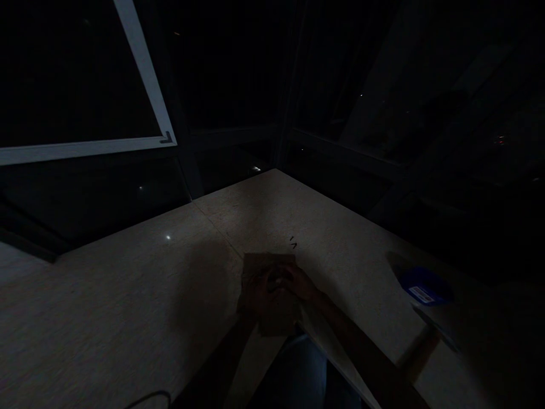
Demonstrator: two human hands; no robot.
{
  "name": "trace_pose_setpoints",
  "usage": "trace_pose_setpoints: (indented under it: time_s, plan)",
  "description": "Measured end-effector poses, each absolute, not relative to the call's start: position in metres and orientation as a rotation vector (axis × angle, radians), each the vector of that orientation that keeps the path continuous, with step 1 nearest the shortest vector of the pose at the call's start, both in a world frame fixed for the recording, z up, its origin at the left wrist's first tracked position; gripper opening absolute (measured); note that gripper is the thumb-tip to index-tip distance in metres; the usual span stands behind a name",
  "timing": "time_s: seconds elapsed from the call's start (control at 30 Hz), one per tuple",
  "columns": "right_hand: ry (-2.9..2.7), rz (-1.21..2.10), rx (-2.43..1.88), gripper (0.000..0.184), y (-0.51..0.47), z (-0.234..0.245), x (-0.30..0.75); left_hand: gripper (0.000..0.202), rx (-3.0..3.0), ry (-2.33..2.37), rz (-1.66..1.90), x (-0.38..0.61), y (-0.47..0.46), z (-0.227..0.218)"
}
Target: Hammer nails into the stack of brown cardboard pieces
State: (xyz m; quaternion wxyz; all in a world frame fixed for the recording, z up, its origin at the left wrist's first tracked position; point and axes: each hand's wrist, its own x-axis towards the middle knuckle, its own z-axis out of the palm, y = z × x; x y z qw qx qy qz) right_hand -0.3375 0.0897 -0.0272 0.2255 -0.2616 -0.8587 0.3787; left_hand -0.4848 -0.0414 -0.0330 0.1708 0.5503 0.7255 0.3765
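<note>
The scene is very dark. A brown flat piece, perhaps cardboard or a paper bag (269, 262), lies on the pale tabletop (128, 295) near its inner corner. My left hand (255, 292) and my right hand (298, 282) rest together on top of it, fingers curled and meeting over something small and dark that I cannot make out. Both forearms come up from the bottom of the view. Part of the brown piece is hidden under the hands.
A blue object with a white label (423, 287) lies on the table at the right. Small dark marks (293, 243) sit just beyond the brown piece. A white-framed panel (145, 74) stands at back left. A thin cable (149, 396) shows at the bottom.
</note>
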Motion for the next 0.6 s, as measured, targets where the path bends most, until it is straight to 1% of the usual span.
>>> trace_pose_setpoints:
  time_s: [0.07, 0.17, 0.2, 0.23, 0.43, 0.5, 0.6]
  plan:
    - [-2.475, 1.04, -0.624, 0.038, 0.079, -0.022, -0.343, 0.058, 1.555, 2.058, 1.064, -0.485, -0.043, -0.028]
    - [-2.582, 1.003, -0.567, 0.025, 0.075, -0.017, -0.354, 0.059, 1.559, 2.048, 1.069, -0.485, -0.044, -0.025]
    - [-2.607, 0.99, -0.565, 0.023, 0.075, -0.016, -0.357, 0.059, 1.558, 2.046, 1.069, -0.485, -0.044, -0.025]
    - [-2.628, 0.979, -0.568, 0.024, 0.076, -0.016, -0.36, 0.058, 1.55, 2.05, 1.072, -0.484, -0.043, -0.026]
    - [-2.692, 0.921, -0.633, 0.065, 0.078, -0.015, -0.357, 0.061, 1.555, 2.056, 1.09, -0.486, -0.039, -0.041]
    - [-2.71, 0.923, -0.633, 0.073, 0.078, -0.013, -0.353, 0.062, 1.564, 2.058, 1.094, -0.486, -0.039, -0.043]
    - [-2.725, 0.932, -0.655, 0.076, 0.077, -0.008, -0.349, 0.063, 1.555, 2.045, 1.086, -0.486, -0.04, -0.042]
